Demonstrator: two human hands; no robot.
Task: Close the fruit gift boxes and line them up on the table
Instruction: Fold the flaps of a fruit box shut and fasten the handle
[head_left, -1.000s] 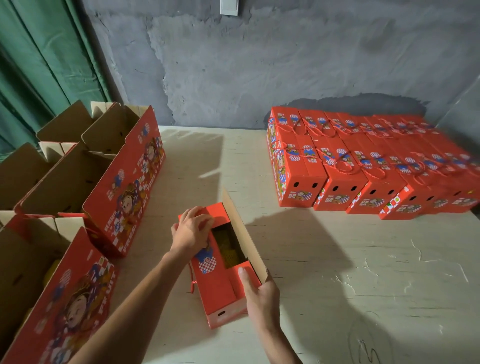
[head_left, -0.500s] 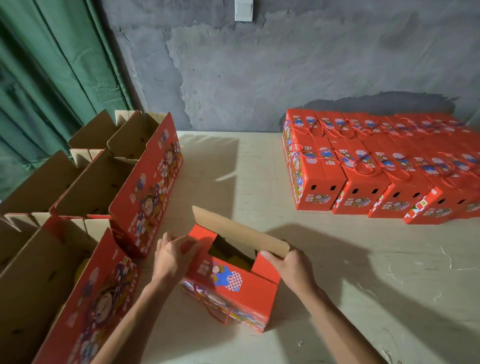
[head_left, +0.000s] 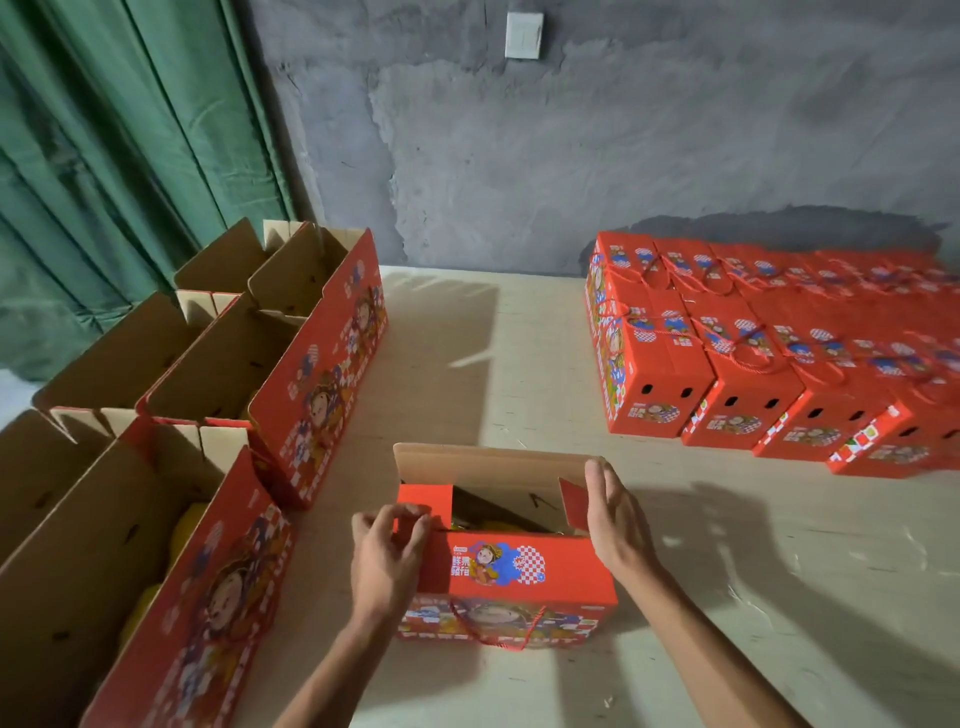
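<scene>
I am partway through closing one fruit gift box (head_left: 506, 569), which sits on the table (head_left: 727, 597) right in front of me, its printed long side facing me.

On my left, the open boxes (head_left: 249, 374) wait in a cluster along the table's left edge, flaps up and cardboard insides showing; something yellow shows in the nearest one. They are my backlog, I judge.

My left hand (head_left: 387, 558) is at the box's left end, fingers curled and pinching the small red end flap (head_left: 423, 501), which I am folding inward over the opening. The inside is dark; a sliver of yellow shows at the near edge.

The rear lid flap (head_left: 493, 467) stands upright behind the opening, brown side toward me. A red cord handle (head_left: 498, 631) hangs down the front face.

My right hand (head_left: 613, 519) is at the right end with fingers straight and together, flat against the right end flap (head_left: 574, 504), pushing it in; it grasps nothing.

Next, I judge, both end flaps have to lie flat before the tall lid flap comes down over them. That calls for holding the ends tucked while one hand reaches back for the lid, or they will spring up and block it.

Far right, the closed boxes (head_left: 753, 364) stand in tight rows against the wall, handles lying on top. This one should join the front row, flush with its neighbours.
</scene>
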